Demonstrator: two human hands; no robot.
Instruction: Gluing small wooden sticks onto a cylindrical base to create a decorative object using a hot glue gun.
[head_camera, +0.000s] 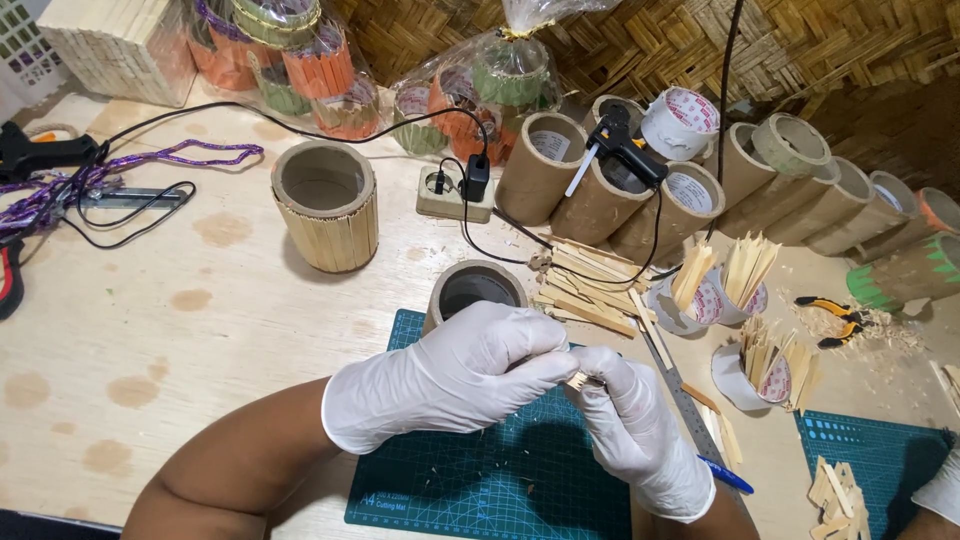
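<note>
Green cutting mat (480, 480) on wooden table, gloved left hand (450, 375) and right hand (635, 425) together pinching small wooden stick (577, 380)

Clear gift bags (505, 75) — striped holders inside — at table's back.

glue gun (622, 143) | pliers (832, 320) | stick-clad tube (326, 205) | power strip (452, 192)

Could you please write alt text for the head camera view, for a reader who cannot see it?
Two white-gloved hands, the left hand and right hand, pinch a small wooden stick over a green cutting mat. Beside them on the table stand a cardboard tube, a stick-covered tube, loose sticks and a glue gun.
</note>
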